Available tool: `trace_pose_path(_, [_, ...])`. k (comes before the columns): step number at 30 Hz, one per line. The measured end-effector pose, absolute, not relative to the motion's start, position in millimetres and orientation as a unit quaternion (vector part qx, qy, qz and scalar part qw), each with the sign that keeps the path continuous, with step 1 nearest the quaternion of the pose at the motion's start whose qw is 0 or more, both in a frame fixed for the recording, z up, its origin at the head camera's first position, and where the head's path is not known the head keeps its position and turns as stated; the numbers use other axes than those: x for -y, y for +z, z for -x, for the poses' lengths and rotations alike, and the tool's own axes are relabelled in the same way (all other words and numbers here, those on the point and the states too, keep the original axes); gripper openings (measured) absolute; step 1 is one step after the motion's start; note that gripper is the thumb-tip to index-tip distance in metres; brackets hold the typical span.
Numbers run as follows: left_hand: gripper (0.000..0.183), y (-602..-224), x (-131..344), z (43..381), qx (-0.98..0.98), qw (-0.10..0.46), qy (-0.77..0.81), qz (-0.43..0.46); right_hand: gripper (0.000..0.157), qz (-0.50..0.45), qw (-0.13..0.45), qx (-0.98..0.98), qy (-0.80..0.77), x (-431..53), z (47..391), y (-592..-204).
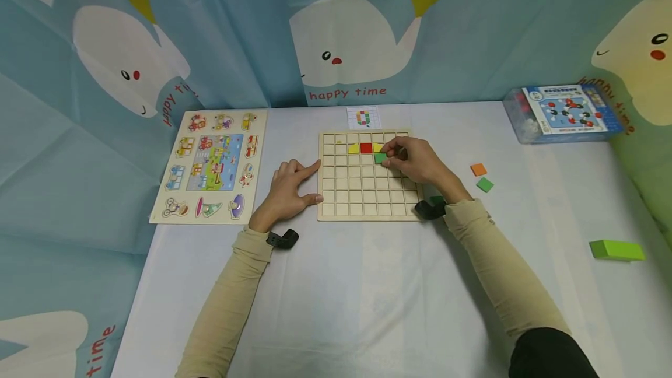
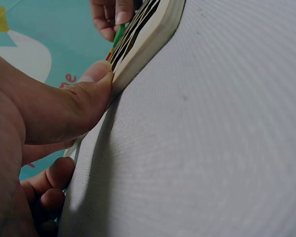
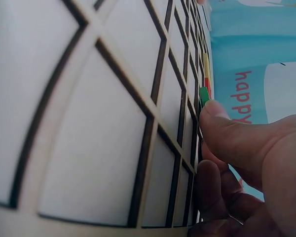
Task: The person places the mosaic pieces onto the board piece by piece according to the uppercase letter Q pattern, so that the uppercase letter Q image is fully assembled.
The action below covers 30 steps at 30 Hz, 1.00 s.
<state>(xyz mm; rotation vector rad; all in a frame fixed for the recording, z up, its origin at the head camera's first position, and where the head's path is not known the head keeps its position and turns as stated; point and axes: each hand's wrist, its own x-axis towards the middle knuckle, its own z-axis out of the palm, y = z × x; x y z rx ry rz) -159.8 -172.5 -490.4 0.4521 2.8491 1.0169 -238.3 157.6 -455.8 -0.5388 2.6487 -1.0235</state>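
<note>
A wooden grid board [image 1: 348,196] lies flat on the white table, divided into many small square cells. At its left edge my left hand [image 1: 286,193] braces it, the thumb and index finger spread apart and their tips against the rim. My right hand [image 1: 416,159] pinches a green square tile [image 1: 380,158] between thumb and fingers at a cell in the upper right part of the grid. Directly above that tile's row sit a red tile [image 1: 366,148] and a yellow tile [image 1: 353,149], with another yellow tile [image 1: 377,147] partly behind my fingers.
A small pattern card [image 1: 363,118] lies behind the board. Loose orange [image 1: 478,169] and green tiles [image 1: 485,185] are to the right, beyond them a green block [image 1: 616,250]. A picture puzzle board [image 1: 248,191] lies left; a plastic box [image 1: 564,112] stands back right.
</note>
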Motion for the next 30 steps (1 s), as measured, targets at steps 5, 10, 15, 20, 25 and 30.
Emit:
trace_pose_path(5, [0.085, -490.3, 172.8, 159.8, -0.930, 0.042, 0.333, -0.149, 0.024, 0.188, 0.127, -0.909, -0.351, -158.8, 239.5, -458.1])
trace_pose_path(10, [0.085, -489.7, 173.0, 159.7, -0.930, 0.040, 0.333, -0.151, 0.025, 0.187, 0.115, -0.910, -0.353, -158.2, 240.0, -458.4])
trace_pose_path(15, [0.086, -489.0, 172.6, 159.8, -0.930, 0.042, 0.333, -0.151, 0.026, 0.181, 0.114, -0.908, -0.360, -159.6, 240.9, -459.7])
trace_pose_path(20, [0.086, -489.6, 172.4, 160.2, -0.930, 0.045, 0.333, -0.149, 0.024, 0.187, 0.116, -0.906, -0.361, -162.0, 241.9, -461.1])
trace_pose_path(25, [0.085, -490.1, 172.7, 160.6, -0.929, 0.043, 0.336, -0.151, 0.021, 0.187, 0.109, -0.908, -0.359, -161.2, 242.6, -460.7])
trace_pose_path(30, [0.085, -491.4, 173.5, 160.7, -0.929, 0.043, 0.336, -0.148, 0.019, 0.183, 0.103, -0.909, -0.359, -159.1, 242.7, -460.0])
